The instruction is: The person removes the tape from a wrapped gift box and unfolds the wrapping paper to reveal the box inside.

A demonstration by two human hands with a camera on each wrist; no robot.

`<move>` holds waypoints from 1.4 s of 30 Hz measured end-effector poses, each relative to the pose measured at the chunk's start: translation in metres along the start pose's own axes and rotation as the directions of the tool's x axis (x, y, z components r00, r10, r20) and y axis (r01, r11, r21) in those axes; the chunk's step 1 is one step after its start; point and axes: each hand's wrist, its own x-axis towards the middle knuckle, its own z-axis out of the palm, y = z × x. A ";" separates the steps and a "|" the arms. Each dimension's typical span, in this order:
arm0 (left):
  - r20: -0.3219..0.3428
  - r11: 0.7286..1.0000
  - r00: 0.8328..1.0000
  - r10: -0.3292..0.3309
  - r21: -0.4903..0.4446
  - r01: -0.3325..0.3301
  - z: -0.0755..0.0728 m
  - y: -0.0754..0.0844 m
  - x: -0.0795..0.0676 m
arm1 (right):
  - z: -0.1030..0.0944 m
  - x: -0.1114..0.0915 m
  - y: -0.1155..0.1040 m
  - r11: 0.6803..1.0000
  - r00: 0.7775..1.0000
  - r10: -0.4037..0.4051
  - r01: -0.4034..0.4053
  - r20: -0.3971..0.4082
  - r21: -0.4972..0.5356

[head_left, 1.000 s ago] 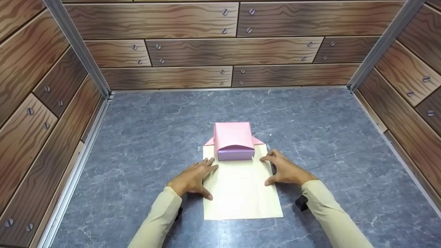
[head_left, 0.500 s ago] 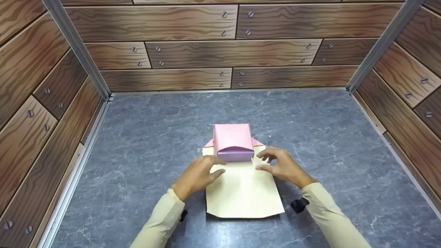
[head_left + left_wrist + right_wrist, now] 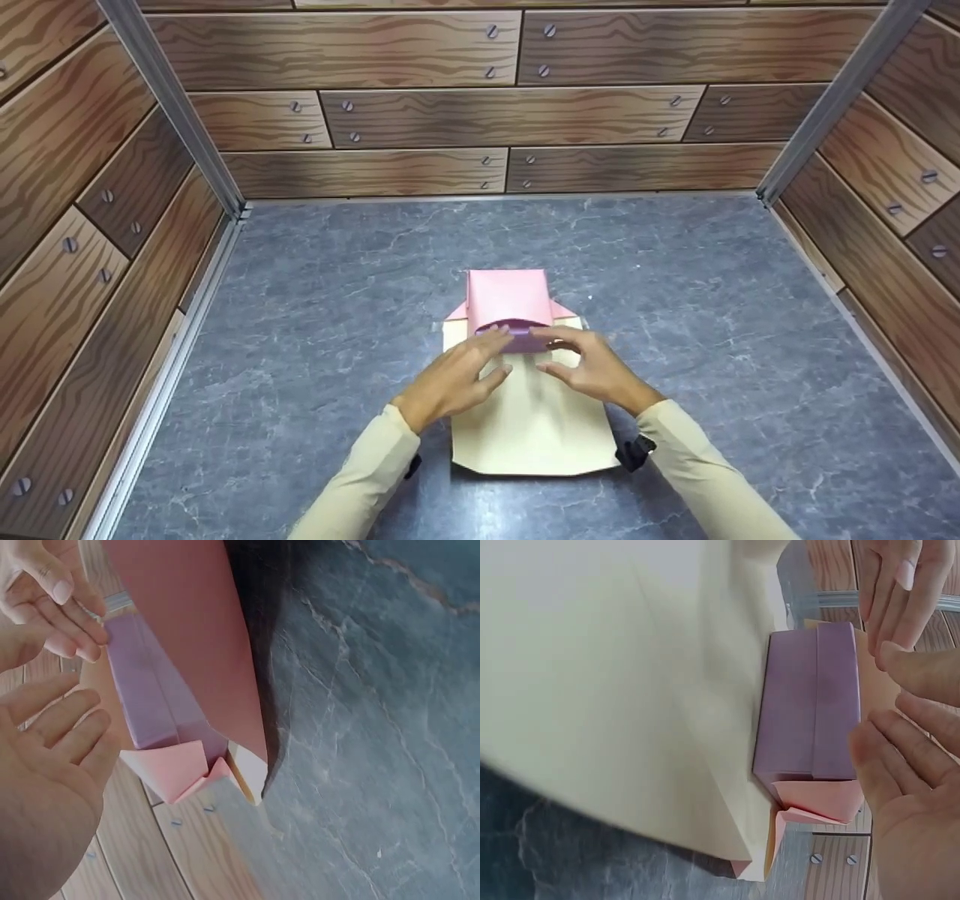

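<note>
A purple box (image 3: 806, 705) lies partly wrapped in a sheet of paper, pink outside and cream inside. In the head view, the pink paper (image 3: 508, 294) covers the box's top, its front edge bowed up. The cream side (image 3: 534, 439) spreads toward the person, its near corners curling upward. My left hand (image 3: 454, 375) hovers by the box's front face, fingers extended and thumb apart. Opposite it, my right hand (image 3: 598, 367) has its fingertips near the pink flap's front edge; whether they touch it cannot be told. Neither hand visibly grips anything.
The surface is a grey marbled tabletop (image 3: 337, 300). Wood-patterned panels (image 3: 420, 112) wall it at the back and both sides, with metal rails in the corners. Folded pink paper points (image 3: 562, 310) stick out beside the box. A dark wrist device (image 3: 636, 453) hangs under the right sleeve.
Both hands have come off the paper's side edges and moved inward to the box's front, closer together. The cream sheet's near corners, flat before, now curl up.
</note>
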 end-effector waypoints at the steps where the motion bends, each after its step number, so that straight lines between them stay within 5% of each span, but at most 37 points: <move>1: 0.006 1.000 1.000 -0.009 0.003 0.009 0.000 -0.001 0.001 | -0.001 0.001 0.000 1.000 1.000 -0.005 0.005 -0.007 -0.007; 8: 0.027 0.995 0.995 -0.100 0.001 0.100 -0.005 -0.010 0.005 | -0.007 0.009 0.005 0.998 0.998 -0.034 0.031 -0.044 -0.055; 18: -0.008 0.983 0.984 -0.177 -0.040 0.177 -0.017 -0.019 0.019 | -0.016 0.030 0.003 0.991 0.989 0.085 -0.096 -0.118 -0.093; 23: -0.036 0.973 0.974 -0.223 -0.065 0.221 -0.023 -0.022 0.029 | -0.014 0.041 0.008 0.985 0.991 0.059 -0.077 -0.124 -0.152; 28: -0.055 0.964 0.971 -0.233 -0.147 0.223 -0.028 -0.027 0.040 | -0.013 0.048 0.019 0.982 0.975 -0.003 -0.039 -0.223 -0.185; 35: -0.074 0.908 0.957 -0.280 -0.343 0.239 -0.032 -0.039 0.050 | -0.012 0.055 0.032 0.992 0.955 -0.013 -0.026 -0.297 -0.126; 42: -0.072 0.847 0.944 -0.322 -0.469 0.253 -0.033 -0.044 0.057 | -0.013 0.059 0.047 0.976 0.955 0.116 -0.161 -0.274 -0.145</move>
